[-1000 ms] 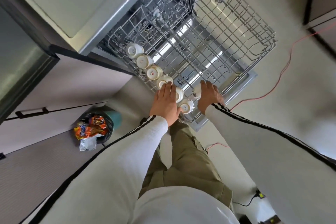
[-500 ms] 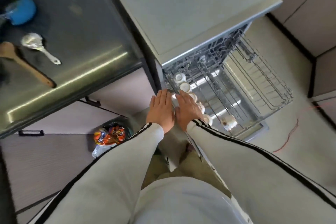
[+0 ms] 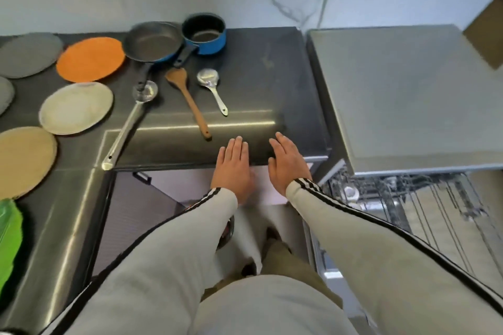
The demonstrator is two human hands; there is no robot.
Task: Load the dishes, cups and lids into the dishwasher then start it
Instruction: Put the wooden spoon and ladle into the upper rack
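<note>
My left hand (image 3: 233,167) and my right hand (image 3: 288,163) hover side by side, flat and empty, over the front edge of the dark steel counter (image 3: 258,84). On the counter lie an orange plate (image 3: 90,59), a cream plate (image 3: 76,108), a tan plate (image 3: 23,162) and a grey plate (image 3: 30,54). A black frying pan (image 3: 152,42) and a blue saucepan (image 3: 204,32) stand at the back. A wooden spatula (image 3: 187,99), a metal spoon (image 3: 212,90) and a long ladle (image 3: 130,122) lie in front of them. The dishwasher's pulled-out wire rack (image 3: 424,207) shows at the right, with one white cup (image 3: 351,192) visible.
The dishwasher's grey top (image 3: 402,95) adjoins the counter on the right. A green bag (image 3: 8,239) sits at the left edge. Cabinet doors (image 3: 130,207) run below the counter. My legs stand on the floor between the cabinets and the rack.
Both hands have left the cups in the rack and risen left to the counter edge. The view has swung up from the rack to the counter with its plates and pans.
</note>
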